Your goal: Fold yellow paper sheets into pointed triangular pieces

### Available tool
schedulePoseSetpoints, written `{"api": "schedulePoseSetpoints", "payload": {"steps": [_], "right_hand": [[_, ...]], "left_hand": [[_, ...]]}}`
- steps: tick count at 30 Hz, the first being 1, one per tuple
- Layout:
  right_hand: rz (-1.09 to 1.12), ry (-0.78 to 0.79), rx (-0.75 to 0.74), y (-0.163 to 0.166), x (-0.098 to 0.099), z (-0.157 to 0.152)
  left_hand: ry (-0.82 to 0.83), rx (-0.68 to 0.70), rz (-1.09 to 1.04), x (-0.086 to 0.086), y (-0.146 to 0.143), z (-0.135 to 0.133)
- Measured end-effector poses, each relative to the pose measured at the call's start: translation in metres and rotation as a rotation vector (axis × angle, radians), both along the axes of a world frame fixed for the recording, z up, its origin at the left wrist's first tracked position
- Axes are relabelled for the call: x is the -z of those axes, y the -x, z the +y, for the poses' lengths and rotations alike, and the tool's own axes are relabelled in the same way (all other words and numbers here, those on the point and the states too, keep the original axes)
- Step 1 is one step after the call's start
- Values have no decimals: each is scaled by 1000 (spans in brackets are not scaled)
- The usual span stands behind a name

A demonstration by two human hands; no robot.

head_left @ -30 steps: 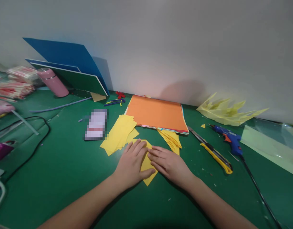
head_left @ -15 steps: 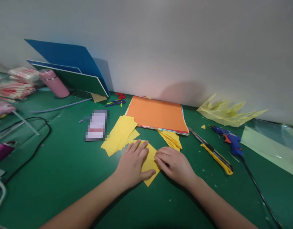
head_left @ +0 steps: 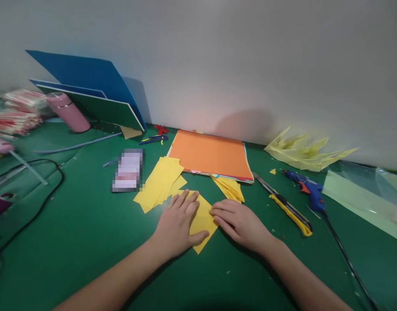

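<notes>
A yellow sheet of paper [head_left: 201, 220] lies on the green tabletop, one corner pointing toward me. My left hand [head_left: 177, 222] rests flat across its left part with the fingers spread, hiding some of it. At the right corner, my right hand [head_left: 239, 224] has its fingers drawn together on the paper's edge; the fingertips partly cover that corner. Just beyond my left hand lies a fanned pile of yellow paper strips [head_left: 161, 179]. More folded yellow pieces [head_left: 229, 188] sit beyond my right hand, against a stack of coloured sheets topped by orange paper [head_left: 208, 151].
To the right are a yellow utility knife [head_left: 291, 214], a blue glue gun [head_left: 310, 188] with its cord, and a pale yellow folded-paper piece [head_left: 308, 151]. To the left are a phone [head_left: 127, 170], a pink bottle [head_left: 69, 113], blue board [head_left: 85, 71] and a black cable [head_left: 51, 199].
The view has shifted slightly, so things sit a little farther left. My right fingers have straightened somewhat along the paper's corner; my left hand stays flat on the sheet.
</notes>
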State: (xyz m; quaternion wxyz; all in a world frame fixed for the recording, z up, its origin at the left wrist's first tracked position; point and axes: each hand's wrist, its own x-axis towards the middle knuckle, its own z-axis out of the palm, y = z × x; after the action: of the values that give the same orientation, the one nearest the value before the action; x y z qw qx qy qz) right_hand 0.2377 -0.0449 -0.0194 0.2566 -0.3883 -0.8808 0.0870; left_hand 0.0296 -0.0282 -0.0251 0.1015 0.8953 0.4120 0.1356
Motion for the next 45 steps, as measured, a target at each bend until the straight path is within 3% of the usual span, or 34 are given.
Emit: {"api": "schedulePoseSetpoints", "payload": {"steps": [8,19,25,37,45], "right_hand": [[-232,56,87,16,-1,12],[-372,87,151,33,-3,36],[-333,3,92,15,-2,25],[-233,31,-25,-27,-15,-17],[-40,-117,111,-17,-14,-16]], "left_hand": [[-52,-13,-4,-3,-2,1],[-43,8,16,-8,-3,-1],[-23,-16,16,-7,-2,-2],[-11,-21,-16,-8,-3,-2],[-15,-29,-16,-7,-2,-2]]}}
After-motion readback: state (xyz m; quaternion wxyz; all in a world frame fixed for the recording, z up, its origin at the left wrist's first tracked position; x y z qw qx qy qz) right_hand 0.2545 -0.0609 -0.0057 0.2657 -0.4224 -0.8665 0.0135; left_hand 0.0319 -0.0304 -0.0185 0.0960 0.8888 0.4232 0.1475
